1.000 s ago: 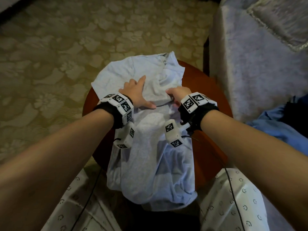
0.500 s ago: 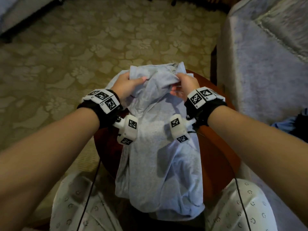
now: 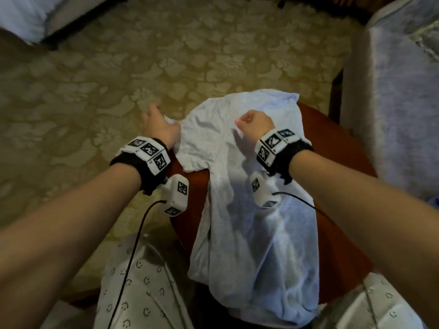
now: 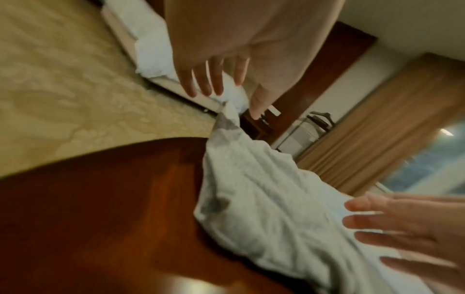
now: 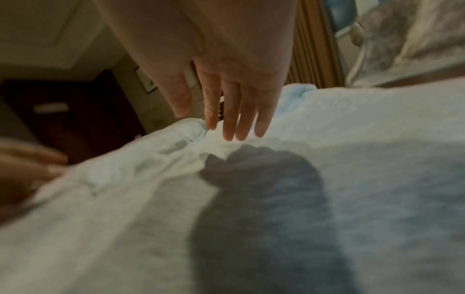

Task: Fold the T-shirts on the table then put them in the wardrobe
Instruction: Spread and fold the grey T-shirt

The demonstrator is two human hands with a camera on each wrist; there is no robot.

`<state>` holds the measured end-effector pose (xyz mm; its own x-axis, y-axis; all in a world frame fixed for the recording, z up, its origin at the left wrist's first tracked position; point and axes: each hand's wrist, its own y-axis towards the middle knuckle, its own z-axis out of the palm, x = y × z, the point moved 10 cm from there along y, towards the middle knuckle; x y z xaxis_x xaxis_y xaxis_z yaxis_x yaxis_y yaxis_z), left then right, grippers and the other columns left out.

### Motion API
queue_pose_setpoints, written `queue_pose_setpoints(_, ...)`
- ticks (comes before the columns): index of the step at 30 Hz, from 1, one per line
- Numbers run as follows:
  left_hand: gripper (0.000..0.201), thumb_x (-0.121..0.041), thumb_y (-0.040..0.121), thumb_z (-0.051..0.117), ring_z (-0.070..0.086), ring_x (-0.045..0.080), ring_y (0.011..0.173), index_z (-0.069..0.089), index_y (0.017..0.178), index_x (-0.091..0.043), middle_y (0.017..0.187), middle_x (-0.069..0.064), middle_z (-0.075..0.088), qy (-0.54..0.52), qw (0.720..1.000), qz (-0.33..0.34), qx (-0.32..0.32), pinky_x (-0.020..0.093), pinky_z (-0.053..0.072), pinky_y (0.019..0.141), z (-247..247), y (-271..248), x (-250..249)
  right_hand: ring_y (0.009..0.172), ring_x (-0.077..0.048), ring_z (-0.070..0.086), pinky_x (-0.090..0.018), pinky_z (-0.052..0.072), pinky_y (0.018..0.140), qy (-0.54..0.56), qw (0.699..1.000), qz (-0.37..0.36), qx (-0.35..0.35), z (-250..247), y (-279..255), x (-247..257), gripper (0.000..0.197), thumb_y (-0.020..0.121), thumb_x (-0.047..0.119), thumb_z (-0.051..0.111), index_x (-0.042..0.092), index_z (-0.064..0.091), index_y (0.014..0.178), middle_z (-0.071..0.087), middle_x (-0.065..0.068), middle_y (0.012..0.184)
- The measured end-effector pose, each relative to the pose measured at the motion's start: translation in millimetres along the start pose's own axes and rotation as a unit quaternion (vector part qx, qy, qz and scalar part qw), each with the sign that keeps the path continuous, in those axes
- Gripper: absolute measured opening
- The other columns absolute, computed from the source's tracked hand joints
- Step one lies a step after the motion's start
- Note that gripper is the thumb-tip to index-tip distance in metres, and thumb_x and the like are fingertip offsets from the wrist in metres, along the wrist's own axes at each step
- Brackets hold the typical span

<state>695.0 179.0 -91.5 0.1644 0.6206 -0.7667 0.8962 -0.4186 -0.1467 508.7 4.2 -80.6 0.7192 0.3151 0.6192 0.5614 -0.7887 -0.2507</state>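
Most of the head view is beige flower-patterned carpet [image 3: 118, 67], with 1 grey-covered bed [image 3: 392, 103] rising along the right edge. Near the person stands a round red-brown table [image 3: 197, 210], its polished top bare on the left side and along the right rim.

1 pale grey T-shirt [image 3: 256, 222] lies spread over that table. Its far part sits flat on the top, and its near end hangs over the table edge toward the person's lap, between 2 knees in white trousers [image 3: 142, 281] printed with small smiley faces. A short sleeve [image 3: 190, 148] sticks out to the left across the wood.

Both forearms reach in over the shirt, each with a black wristband carrying white marker blocks.

The left hand [image 3: 159, 125] is at the far tip of that sleeve, past the table's left edge. In the left wrist view its fingers [image 4: 214, 79] are straight and slightly spread, and the sleeve tip rises to a point between them and the thumb; whether it is pinched I cannot tell through the blur.

The right hand [image 3: 255, 124] is over the shirt's upper middle, wide, its fingers [image 5: 234, 119] straight, close together and pointing down at a crease, holding nothing. Contact with the cloth is unclear.
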Motion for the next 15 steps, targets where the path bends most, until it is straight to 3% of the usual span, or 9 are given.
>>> queue_pose_setpoints(2,0.044,-0.017,0.087,0.062,0.040,0.030,0.126,0.047,0.129,-0.014,0.138,0.012,0.038,0.076,0.991,0.109,0.011,0.040,0.038,0.104,7.3,-7.6,-26.8,0.121,-0.032,0.047,-0.032,0.038,0.097,-0.112,0.993,0.003,0.033,1.2,-3.4,-19.5,0.048,0.091,0.038,0.057,0.012,0.049,0.131,0.052,-0.015,0.131)
queue_pose_setpoints(4,0.032,-0.021,0.086,0.063,0.040,0.030,0.125,0.057,0.117,-0.016,0.133,0.011,0.043,0.153,0.965,0.192,0.088,0.041,0.036,0.105,34.7,-22.2,-45.8,0.138,-0.033,0.028,-0.037,0.022,0.112,-0.245,0.964,-0.017,0.104,11.7,-11.1,-35.2,0.069,0.090,0.044,0.058,0.014,0.030,0.145,0.029,-0.016,0.150)
queue_pose_setpoints(7,0.037,-0.031,0.084,0.066,0.040,0.031,0.125,0.057,0.118,-0.019,0.134,0.009,0.044,0.275,0.925,0.216,0.147,0.043,0.032,0.107,67.9,-38.2,-47.9,0.146,-0.028,0.006,-0.038,0.004,0.118,-0.299,0.943,-0.046,0.143,18.1,-26.2,-46.3,0.081,0.091,0.047,0.053,0.015,0.010,0.152,0.005,-0.014,0.158)
queue_pose_setpoints(10,0.048,-0.032,0.082,0.070,0.038,0.033,0.125,0.052,0.125,-0.019,0.135,0.011,0.041,0.288,0.921,0.188,0.182,0.041,0.034,0.106,82.2,-47.7,-40.3,0.146,-0.028,0.009,-0.039,0.008,0.119,-0.316,0.936,-0.048,0.151,16.9,-41.0,-51.8,0.085,0.089,0.049,0.055,0.015,0.009,0.151,0.007,-0.013,0.158)
queue_pose_setpoints(15,0.051,-0.041,0.078,0.073,0.042,0.034,0.117,0.050,0.118,-0.019,0.127,0.010,0.040,0.369,0.881,0.191,0.226,0.043,0.042,0.096,86.5,-62.7,-38.8,0.131,-0.039,0.031,-0.044,0.032,0.109,-0.315,0.937,-0.041,0.143,9.6,-65.7,-62.9,0.082,0.083,0.049,0.065,0.018,0.024,0.146,0.024,-0.012,0.148)
